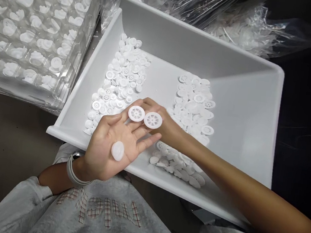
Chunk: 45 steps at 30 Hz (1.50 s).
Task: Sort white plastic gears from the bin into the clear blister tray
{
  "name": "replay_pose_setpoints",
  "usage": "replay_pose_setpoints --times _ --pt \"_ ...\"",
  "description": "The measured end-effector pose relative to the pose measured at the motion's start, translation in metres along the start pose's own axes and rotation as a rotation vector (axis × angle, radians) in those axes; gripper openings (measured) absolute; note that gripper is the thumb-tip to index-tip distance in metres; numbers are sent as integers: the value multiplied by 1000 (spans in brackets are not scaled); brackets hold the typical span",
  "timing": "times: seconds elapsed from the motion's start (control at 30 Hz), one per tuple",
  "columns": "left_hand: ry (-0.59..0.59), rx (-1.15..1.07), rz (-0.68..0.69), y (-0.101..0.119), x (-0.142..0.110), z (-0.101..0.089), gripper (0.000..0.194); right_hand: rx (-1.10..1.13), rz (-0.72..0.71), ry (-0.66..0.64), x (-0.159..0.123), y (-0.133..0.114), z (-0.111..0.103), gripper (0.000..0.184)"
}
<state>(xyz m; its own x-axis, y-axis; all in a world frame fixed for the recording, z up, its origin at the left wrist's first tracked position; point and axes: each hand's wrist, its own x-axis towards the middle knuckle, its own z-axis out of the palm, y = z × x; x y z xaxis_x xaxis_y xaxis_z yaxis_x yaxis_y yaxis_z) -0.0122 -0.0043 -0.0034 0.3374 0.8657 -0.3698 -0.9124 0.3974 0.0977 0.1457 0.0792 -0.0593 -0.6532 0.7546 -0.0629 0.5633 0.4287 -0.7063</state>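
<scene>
My left hand (115,145) is palm up over the front of a grey plastic scoop-shaped tray (243,104), its fingers stretched out. A small white toothed gear (118,150) rests on the palm. Two spoked white gear wheels, a smaller one (136,113) and a larger one (153,120), lie side by side at the fingers. My right hand (168,127) reaches in from the right, close against the left fingers and the larger wheel. Its fingertips are mostly hidden, so I cannot tell whether it grips that wheel.
Small white gears (125,72) are heaped along the tray's left side, larger ones (193,102) nearer its middle. Left of it stands a clear compartment tray (66,80) with white parts in its pockets. Clear plastic bags (238,32) lie behind the grey tray's back wall.
</scene>
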Motion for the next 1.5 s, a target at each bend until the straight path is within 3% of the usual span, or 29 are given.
replay_pose_setpoints --times 0.13,0.23,0.3,0.4,0.5,0.6,0.7,0.8,0.9,1.13,1.23,1.33,1.43,1.5 --pt "21 -4 -18 1 0 1 56 159 -8 59 -5 2 -38 17" --pt "24 -10 -23 1 0 0 55 235 -34 133 -22 -13 -54 6" --pt "28 -13 -24 1 -1 0 54 236 -82 211 -34 -28 -54 3" --pt "28 -11 -30 0 0 -1 54 177 -206 294 -47 -50 -43 19" --pt "7 -20 -26 -1 0 -1 53 -143 -445 331 -52 -59 -30 33" --pt "-1 -42 -17 -1 0 -1 55 -364 -608 311 -52 -57 -28 32" --pt "2 -53 -23 -1 0 -2 56 -289 -563 324 -48 -53 -34 26" --pt "-3 -57 -31 -1 0 -2 56 -260 -444 362 -43 -51 -40 40" --pt "-15 -64 -40 -1 0 -1 55 -198 -297 277 -36 -51 -41 49" --pt "5 -59 -54 -1 -1 0 55 14 -166 238 -31 -55 -41 35" --pt "-4 -49 -75 1 -2 -2 54 -242 -173 300 -38 -42 -53 28" --pt "-8 -46 -86 3 -3 -2 52 -584 -128 224 -52 -6 -70 22" --pt "2 -49 -89 3 -2 -2 52 -659 -96 148 -71 40 -85 5" --pt "8 -50 -92 3 -1 -2 53 -669 -97 110 -84 61 -91 9"
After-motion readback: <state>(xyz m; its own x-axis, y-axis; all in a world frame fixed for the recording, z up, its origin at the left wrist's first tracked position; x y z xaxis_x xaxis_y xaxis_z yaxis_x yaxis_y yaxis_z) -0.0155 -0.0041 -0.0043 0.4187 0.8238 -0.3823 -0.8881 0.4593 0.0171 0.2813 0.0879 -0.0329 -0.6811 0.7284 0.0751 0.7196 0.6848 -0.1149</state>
